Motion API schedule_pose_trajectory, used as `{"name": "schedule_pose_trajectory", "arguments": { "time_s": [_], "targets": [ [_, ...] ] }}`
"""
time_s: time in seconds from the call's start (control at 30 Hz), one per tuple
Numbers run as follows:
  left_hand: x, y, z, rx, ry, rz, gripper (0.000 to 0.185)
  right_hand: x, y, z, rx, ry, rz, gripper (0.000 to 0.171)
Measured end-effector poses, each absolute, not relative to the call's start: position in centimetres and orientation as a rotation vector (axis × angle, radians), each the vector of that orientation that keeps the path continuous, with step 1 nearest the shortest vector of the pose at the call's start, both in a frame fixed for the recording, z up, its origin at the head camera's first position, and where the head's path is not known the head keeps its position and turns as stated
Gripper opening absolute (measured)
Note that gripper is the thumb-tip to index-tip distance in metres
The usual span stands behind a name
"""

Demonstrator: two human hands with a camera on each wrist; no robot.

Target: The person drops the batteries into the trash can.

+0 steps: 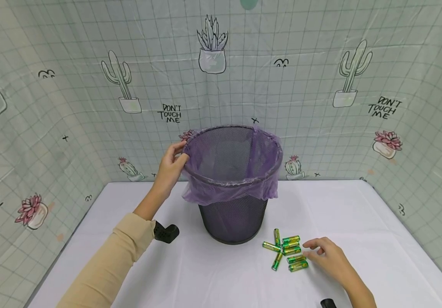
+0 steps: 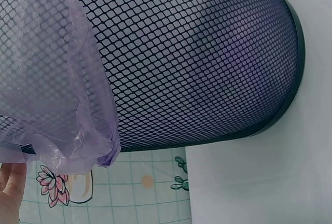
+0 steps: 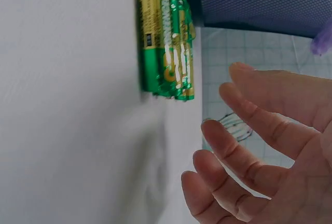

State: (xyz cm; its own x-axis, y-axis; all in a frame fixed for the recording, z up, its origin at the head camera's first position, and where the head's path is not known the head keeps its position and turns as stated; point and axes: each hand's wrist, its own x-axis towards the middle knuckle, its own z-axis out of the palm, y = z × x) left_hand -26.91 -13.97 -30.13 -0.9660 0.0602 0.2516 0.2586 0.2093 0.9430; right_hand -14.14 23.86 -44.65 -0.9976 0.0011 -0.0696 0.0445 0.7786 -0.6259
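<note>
A black mesh wastebasket (image 1: 233, 220) stands upright on the white table, with a thin purple bag (image 1: 226, 194) lining it and folded down over the rim. My left hand (image 1: 172, 164) grips the basket's left rim through the bag; only its fingertips' edge (image 2: 11, 185) shows in the left wrist view. Several green and gold batteries (image 1: 291, 250) lie loosely grouped on the table, right of the basket's base. Just right of them hovers my right hand (image 1: 330, 259), fingers loosely bent and apart, holding nothing. In the right wrist view, the batteries (image 3: 158, 42) sit beyond the fingertips, apart from them.
White cloth covers the table (image 1: 167, 273). A gridded curtain (image 1: 236, 94) printed with cacti rises behind and at both sides. A black wrist device (image 1: 166, 232) sits by the left cuff, and part of another (image 1: 327, 303) shows near the right wrist.
</note>
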Motion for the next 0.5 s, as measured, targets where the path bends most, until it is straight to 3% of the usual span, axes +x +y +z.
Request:
{"name": "schedule_pose_trajectory", "arguments": {
  "time_s": [0.5],
  "targets": [
    [-27.0, -14.0, -30.1, -0.291, -2.321, -1.864, 0.051, -14.3, 24.5, -46.2, 0.099, 2.814, -1.056, 0.022]
  ]
}}
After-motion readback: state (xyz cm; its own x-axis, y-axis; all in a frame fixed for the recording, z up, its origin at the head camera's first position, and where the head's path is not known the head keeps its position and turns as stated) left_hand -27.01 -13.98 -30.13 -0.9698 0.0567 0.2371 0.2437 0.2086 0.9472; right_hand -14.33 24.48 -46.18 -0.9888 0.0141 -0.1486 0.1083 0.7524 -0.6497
